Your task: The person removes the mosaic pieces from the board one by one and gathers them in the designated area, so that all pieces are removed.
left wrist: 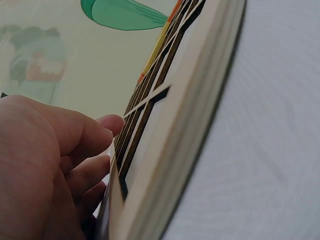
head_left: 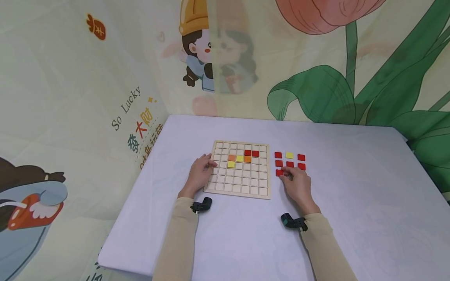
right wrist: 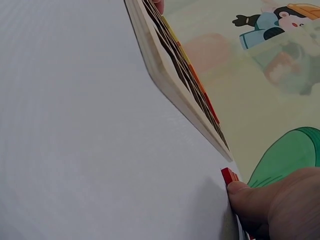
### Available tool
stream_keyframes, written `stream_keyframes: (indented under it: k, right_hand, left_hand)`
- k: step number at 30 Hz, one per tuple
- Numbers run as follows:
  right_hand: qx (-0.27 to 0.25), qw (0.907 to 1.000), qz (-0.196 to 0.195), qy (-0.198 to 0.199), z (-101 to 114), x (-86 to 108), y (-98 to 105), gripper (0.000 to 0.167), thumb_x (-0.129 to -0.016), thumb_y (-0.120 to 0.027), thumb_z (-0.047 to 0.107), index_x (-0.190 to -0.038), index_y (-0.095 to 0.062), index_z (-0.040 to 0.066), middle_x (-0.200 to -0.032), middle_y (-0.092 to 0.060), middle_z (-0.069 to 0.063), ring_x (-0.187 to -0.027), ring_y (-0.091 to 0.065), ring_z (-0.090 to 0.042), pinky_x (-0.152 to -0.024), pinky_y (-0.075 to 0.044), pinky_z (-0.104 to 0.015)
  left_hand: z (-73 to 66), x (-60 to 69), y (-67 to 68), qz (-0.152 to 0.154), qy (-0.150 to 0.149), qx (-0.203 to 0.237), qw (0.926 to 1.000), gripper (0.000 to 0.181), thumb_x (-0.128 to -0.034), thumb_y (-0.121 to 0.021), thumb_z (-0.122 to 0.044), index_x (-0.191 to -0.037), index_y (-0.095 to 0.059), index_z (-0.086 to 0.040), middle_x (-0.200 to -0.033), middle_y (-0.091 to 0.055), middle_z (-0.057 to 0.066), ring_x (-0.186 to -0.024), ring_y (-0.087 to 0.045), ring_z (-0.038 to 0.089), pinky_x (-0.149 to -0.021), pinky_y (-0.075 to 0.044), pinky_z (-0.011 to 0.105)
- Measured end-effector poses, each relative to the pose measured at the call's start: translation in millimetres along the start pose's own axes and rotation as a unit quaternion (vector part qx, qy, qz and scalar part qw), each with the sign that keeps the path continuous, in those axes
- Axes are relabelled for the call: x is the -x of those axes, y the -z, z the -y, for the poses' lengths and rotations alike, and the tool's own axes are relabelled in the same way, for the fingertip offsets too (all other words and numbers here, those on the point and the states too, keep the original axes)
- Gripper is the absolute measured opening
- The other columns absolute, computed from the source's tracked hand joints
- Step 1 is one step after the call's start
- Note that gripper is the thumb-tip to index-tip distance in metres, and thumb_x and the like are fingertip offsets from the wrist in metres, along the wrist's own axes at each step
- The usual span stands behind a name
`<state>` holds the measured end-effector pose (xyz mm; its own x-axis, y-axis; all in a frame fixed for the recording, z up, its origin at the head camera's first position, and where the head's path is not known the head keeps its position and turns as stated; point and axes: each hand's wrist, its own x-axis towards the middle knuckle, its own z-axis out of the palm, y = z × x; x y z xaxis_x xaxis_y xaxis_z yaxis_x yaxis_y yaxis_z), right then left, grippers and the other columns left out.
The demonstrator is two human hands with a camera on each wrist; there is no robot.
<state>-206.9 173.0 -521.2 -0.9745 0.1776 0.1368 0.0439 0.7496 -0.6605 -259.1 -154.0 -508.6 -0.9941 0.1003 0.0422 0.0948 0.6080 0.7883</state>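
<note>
A wooden grid board (head_left: 237, 196) lies on the table, holding two red tiles (head_left: 255, 153), two orange tiles (head_left: 247, 159) and two yellow tiles (head_left: 231, 164). My left hand (head_left: 199, 174) rests at the board's left edge with relaxed, slightly bent fingers; the left wrist view shows the fingertips against the board (left wrist: 175, 135). Right of the board, my right hand (head_left: 298, 186) pinches the nearest red tile (head_left: 279, 173) of a loose group, thumb and forefinger on it. In the right wrist view, the thumb touches that red tile (right wrist: 228, 175).
Several other loose red tiles (head_left: 301, 157) and one yellow tile (head_left: 289, 155) lie in rows just beyond my right hand. A white cloth covers the table (head_left: 239, 238). Printed curtains (head_left: 140, 47) hang behind it and on the left.
</note>
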Motion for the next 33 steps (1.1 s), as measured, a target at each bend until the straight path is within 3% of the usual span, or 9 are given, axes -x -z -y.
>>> stream_keyframes:
  k: [11,19,23,27,33]
  right_hand:
    - [-0.014,0.9999,0.003,-0.008,1,0.7,1,0.038,-0.089,-0.071,0.013,-0.124,-0.064,0.002,-0.097,-0.061,-0.014,-0.092,-0.052,-0.029,-0.083,-0.042,-0.044]
    - [-0.037,0.9989,-0.017,-0.023,2,3.0,1,0.038,-0.088,-0.072,0.015,-0.122,-0.062,0.003,-0.096,-0.059,-0.012,-0.088,-0.051,-0.025,-0.071,-0.047,-0.035]
    - [-0.053,0.9976,-0.035,-0.027,5,2.6,-1,0.035,-0.089,-0.071,0.016,-0.120,-0.063,0.004,-0.098,-0.059,-0.012,-0.090,-0.051,-0.025,-0.072,-0.047,-0.034]
    - [-0.072,0.9963,-0.043,-0.018,14,2.4,-5,0.031,-0.089,-0.070,0.015,-0.118,-0.064,0.005,-0.097,-0.059,-0.011,-0.090,-0.051,-0.025,-0.071,-0.046,-0.033]
    - [-0.090,0.9957,-0.015,0.011,32,4.0,-12,0.028,-0.090,-0.070,0.015,-0.116,-0.065,0.006,-0.094,-0.059,-0.008,-0.085,-0.051,-0.022,-0.065,-0.047,-0.028]
  left_hand:
    - [0.2,0.4,0.3,0.001,0.009,-0.001,1.0000,0.018,-0.0943,-0.051,-0.007,-0.098,-0.069,-0.010,-0.151,-0.043,0.009,-0.147,-0.024,0.023,-0.124,-0.010,0.033]
    - [-2.2,0.5,1.6,0.003,0.007,-0.004,1.0000,0.017,-0.0939,-0.052,-0.006,-0.098,-0.068,-0.009,-0.151,-0.044,0.010,-0.147,-0.025,0.024,-0.124,-0.010,0.035]
    - [-2.4,0.0,1.4,0.004,0.011,0.000,0.9999,0.018,-0.0939,-0.052,-0.005,-0.097,-0.068,-0.009,-0.151,-0.043,0.010,-0.147,-0.025,0.024,-0.124,-0.010,0.034]
    - [-2.3,0.5,1.9,0.003,0.009,0.004,0.9999,0.018,-0.0941,-0.052,-0.006,-0.097,-0.069,-0.010,-0.151,-0.043,0.010,-0.147,-0.025,0.024,-0.124,-0.010,0.035]
    - [-2.2,-0.1,1.3,0.001,0.005,-0.002,1.0000,0.018,-0.0941,-0.052,-0.006,-0.098,-0.069,-0.009,-0.150,-0.044,0.011,-0.146,-0.026,0.025,-0.124,-0.010,0.035]
